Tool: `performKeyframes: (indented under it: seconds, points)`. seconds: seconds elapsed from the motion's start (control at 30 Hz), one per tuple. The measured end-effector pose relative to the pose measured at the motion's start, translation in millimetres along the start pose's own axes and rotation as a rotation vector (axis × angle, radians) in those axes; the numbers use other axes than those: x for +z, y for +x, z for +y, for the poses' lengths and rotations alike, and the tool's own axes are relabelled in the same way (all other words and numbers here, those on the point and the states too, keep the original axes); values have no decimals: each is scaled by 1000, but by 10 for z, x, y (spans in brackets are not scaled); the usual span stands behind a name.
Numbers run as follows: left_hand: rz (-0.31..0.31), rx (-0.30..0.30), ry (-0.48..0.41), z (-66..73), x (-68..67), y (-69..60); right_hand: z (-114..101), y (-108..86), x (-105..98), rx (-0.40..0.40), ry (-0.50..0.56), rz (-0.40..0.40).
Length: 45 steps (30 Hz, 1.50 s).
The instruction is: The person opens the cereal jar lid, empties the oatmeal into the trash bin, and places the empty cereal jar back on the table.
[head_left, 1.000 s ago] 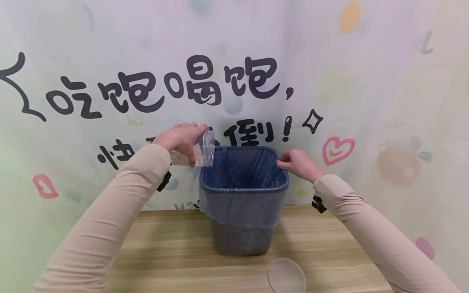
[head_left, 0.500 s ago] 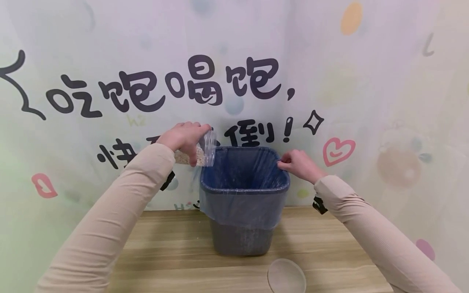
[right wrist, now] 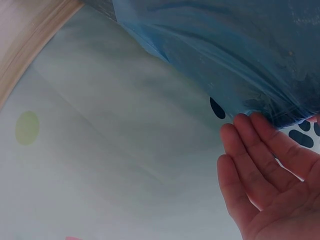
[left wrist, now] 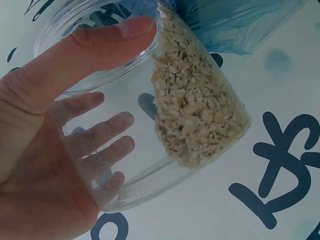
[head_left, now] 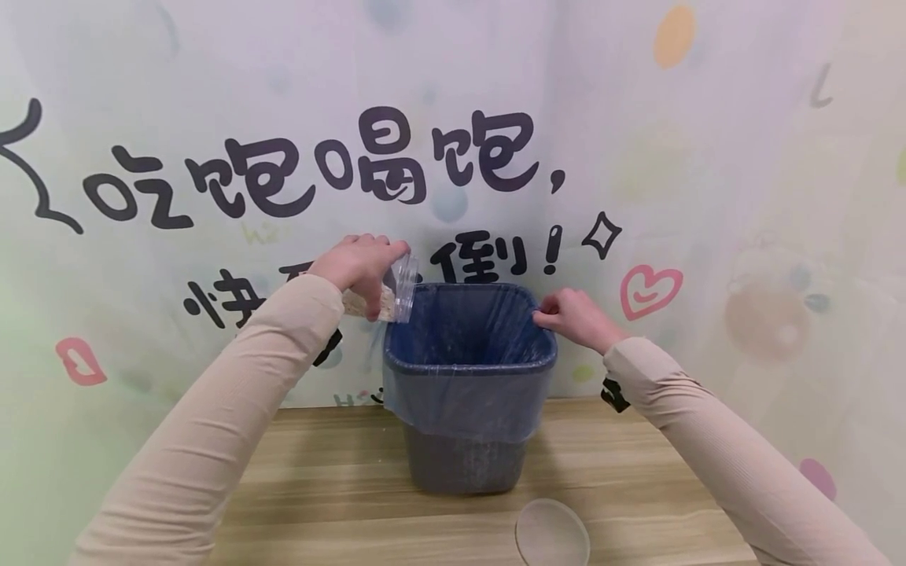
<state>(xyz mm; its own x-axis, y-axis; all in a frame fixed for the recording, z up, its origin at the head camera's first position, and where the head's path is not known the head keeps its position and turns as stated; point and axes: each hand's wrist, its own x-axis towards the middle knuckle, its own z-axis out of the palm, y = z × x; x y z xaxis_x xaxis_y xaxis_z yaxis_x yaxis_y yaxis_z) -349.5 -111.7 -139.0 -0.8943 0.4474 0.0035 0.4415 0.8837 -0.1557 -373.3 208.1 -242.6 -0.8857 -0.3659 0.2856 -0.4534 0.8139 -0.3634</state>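
My left hand grips a clear plastic jar, tipped on its side with its open mouth at the left rim of a trash bin. Oat flakes are banked along the jar's lower wall in the left wrist view, thumb on one side and fingers behind. A thin blue bag lines the bin and folds down over its outside. At the bin's right rim, my right hand pinches the edge and liner. Its fingers lie outside the liner in the right wrist view; the thumb is mostly hidden.
A round translucent lid lies on the wooden table in front of the bin. Close behind hangs a pale printed backdrop with dark lettering.
My left hand has shifted slightly to the right with the jar, which stays tipped at the bin's rim. The right hand and the bin hold their places.
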Motion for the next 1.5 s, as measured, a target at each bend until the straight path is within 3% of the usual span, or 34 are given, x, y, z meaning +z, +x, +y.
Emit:
performKeyframes:
  seconds: [0.47, 0.6, 0.9, 1.5]
  points:
    - [-14, -15, 49, 85, -28, 8, 15, -8, 2, -17, 9, 15]
    - [-18, -12, 64, 100, -27, 24, 11, -24, -5, -54, 15, 31]
    - [-21, -17, 86, 112, -25, 47, -5, -17, 11, -11, -8, 26]
    - [-23, -20, 126, 152, -33, 30, -7, -25, 1, -9, -9, 37]
